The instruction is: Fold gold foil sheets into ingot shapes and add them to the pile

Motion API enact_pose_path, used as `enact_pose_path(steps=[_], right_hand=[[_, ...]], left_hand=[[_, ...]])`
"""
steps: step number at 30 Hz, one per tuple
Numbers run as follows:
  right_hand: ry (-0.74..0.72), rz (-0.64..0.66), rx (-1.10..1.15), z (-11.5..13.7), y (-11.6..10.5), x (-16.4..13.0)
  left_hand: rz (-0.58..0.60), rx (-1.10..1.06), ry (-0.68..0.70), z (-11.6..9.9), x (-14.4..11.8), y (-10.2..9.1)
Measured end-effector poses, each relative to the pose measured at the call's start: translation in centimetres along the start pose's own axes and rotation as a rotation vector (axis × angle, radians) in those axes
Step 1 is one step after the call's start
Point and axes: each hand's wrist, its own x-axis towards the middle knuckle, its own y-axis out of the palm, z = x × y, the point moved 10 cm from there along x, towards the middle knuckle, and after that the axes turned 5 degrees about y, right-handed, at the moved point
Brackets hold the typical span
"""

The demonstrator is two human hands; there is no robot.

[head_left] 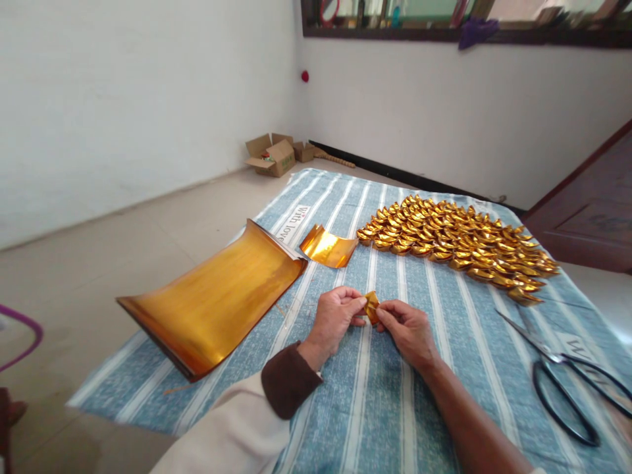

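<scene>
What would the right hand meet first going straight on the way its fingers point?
The small gold foil piece at the right hand's fingertips, then probably the left hand just beyond. One view only, so depth is uncertain.

"What's the desk (375, 434) dressed in?"
"A blue cloth (385, 395) with white stripes and printed lettering."
"And on that?"
"Large gold sheets (212, 296) stacked at the left, smaller gold sheets (328, 247) just beside their far end, a crowd of folded gold pieces (454, 237) at the far right, and black-handled scissors (555, 358) lying open nearer, on the right."
</scene>
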Motion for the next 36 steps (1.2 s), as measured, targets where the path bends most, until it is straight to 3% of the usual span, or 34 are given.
enact_pose_path(steps=[9,17,23,36], right_hand=[[-0.029,-0.018,0.010,-0.4,0.2,0.2],[-0.067,-0.172,0.047,-0.2,-0.5,0.0],[-0.175,-0.264,-0.058,0.7,-1.0,-0.4],[-0.356,-0.266,-0.204,2.3,-0.5,-1.0]], left_hand=[[0.019,-0.010,0.003,0.0,0.1,0.2],[-0.003,-0.117,-0.002,0.0,0.0,0.3],[0.025,-0.206,-0.066,0.9,-0.1,0.6],[0.068,-0.278,-0.114,1.6,-0.1,1.0]])
